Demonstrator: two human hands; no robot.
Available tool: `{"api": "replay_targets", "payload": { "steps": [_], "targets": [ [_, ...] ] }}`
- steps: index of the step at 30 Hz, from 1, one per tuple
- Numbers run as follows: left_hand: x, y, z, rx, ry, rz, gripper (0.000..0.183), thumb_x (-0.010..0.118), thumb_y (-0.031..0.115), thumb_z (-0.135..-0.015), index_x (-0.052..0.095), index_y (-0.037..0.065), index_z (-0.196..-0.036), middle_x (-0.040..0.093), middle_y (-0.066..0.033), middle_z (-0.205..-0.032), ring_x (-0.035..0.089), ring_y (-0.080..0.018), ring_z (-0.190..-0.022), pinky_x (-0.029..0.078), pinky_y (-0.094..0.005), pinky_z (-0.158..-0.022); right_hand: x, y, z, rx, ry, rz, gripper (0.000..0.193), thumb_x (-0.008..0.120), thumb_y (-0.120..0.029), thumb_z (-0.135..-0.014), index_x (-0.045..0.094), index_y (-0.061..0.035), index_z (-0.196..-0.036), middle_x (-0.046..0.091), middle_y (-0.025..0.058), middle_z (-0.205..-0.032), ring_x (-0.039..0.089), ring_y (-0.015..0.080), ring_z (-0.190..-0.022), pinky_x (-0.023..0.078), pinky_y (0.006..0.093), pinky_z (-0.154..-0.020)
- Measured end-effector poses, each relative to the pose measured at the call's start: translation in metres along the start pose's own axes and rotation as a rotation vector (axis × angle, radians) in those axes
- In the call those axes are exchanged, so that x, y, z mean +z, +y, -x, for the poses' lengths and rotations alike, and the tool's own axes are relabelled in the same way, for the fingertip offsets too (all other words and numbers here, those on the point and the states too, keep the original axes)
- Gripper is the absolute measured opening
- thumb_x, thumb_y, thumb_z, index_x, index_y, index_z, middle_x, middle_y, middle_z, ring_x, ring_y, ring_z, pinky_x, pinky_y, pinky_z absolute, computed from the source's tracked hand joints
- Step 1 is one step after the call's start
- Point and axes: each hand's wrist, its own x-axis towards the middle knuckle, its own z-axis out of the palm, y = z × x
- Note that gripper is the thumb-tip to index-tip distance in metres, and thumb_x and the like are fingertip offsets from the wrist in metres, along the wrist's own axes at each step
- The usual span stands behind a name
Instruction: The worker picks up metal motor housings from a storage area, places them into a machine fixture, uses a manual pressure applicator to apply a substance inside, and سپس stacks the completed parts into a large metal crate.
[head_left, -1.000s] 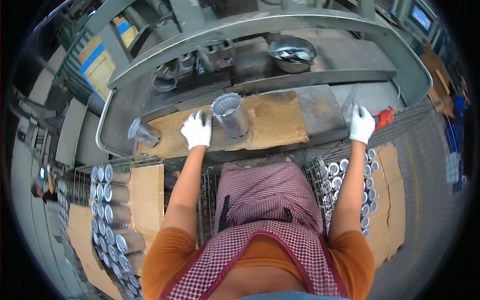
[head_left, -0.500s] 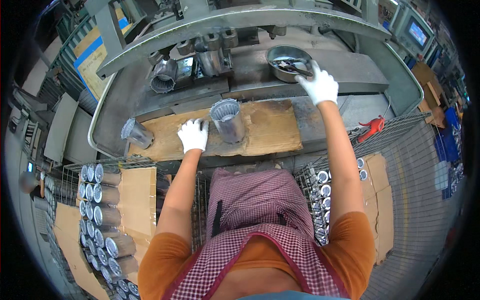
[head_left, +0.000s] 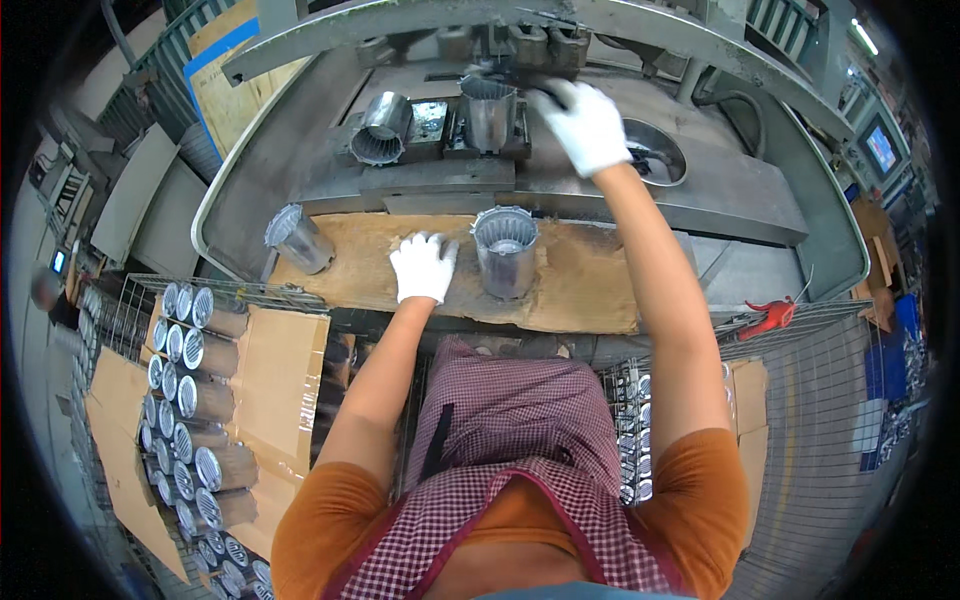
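My left hand (head_left: 424, 268), in a white glove, lies flat on a brown board (head_left: 590, 270) with its fingers spread. A ribbed metal cylinder (head_left: 507, 258) stands upright just right of it; another cylinder (head_left: 302, 242) leans at the board's left end. My gloved right hand (head_left: 583, 130) reaches into the machine and holds a dark tool (head_left: 510, 76), smeared by motion, at the mouth of an upright cylinder (head_left: 490, 122) in the fixture. The tool's kind cannot be made out. Left of that fixture, a further cylinder (head_left: 383, 128) is tilted with its mouth toward me.
A round metal bowl (head_left: 682, 170) with dark items sits beyond my right forearm. The machine's crossbar (head_left: 400, 32) spans above. Wire baskets flank me; the left one holds cardboard (head_left: 275, 370) and several stacked cylinders (head_left: 205, 400). A red-handled tool (head_left: 768, 318) hangs at the right basket's rim.
My right hand has moved left from the bowl to the cylinder in the fixture, carrying the dark tool. My left hand still rests on the board. The whole view has shifted.
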Motion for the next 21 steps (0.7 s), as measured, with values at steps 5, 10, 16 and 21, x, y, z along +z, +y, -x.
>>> {"api": "replay_targets", "payload": {
  "steps": [5,10,16,21],
  "targets": [
    [0.004,-0.004,-0.002,0.000,0.009,0.059,0.036,0.052,0.044,-0.088,0.067,0.016,-0.104,0.062,-0.0075,-0.107,0.054,-0.0275,-0.105,0.037,-0.0468,-0.091,0.007,0.005,-0.035,0.319,-0.163,0.157,0.047,0.054,-0.050,-0.084,0.071,-0.0068,-0.090,0.066,0.0220,-0.087,0.065,0.0370,-0.084,0.051,0.0429,-0.076],
    [-0.003,-0.003,-0.004,-0.029,0.062,0.183,0.035,0.052,0.042,-0.089,0.066,0.014,-0.105,0.063,-0.0099,-0.107,0.056,-0.0299,-0.104,0.040,-0.0459,-0.090,-0.025,0.067,-0.003,0.207,0.058,0.247,0.045,0.057,-0.047,-0.084,0.071,-0.0045,-0.084,0.066,0.0206,-0.084,0.063,0.0368,-0.082,0.050,0.0437,-0.077],
    [-0.021,0.006,0.002,-0.165,-0.005,0.860,0.054,0.060,0.036,-0.087,0.049,0.009,-0.133,0.056,-0.0169,-0.127,0.056,-0.0285,-0.113,0.043,-0.0421,-0.096,-0.049,0.110,0.031,0.353,0.073,0.248,0.035,0.054,-0.044,-0.086,0.070,-0.0147,-0.098,0.067,0.0153,-0.096,0.062,0.0349,-0.092,0.048,0.0434,-0.082],
    [-0.075,0.068,-0.004,0.059,-0.361,0.489,0.069,0.079,0.047,-0.064,0.058,0.006,-0.115,0.060,-0.0168,-0.116,0.060,-0.0300,-0.105,0.047,-0.0370,-0.089,-0.052,0.141,0.088,0.487,-0.141,0.350,0.033,0.055,-0.041,-0.086,0.069,-0.0161,-0.102,0.067,0.0137,-0.099,0.063,0.0328,-0.094,0.049,0.0411,-0.084]
  ]
}}
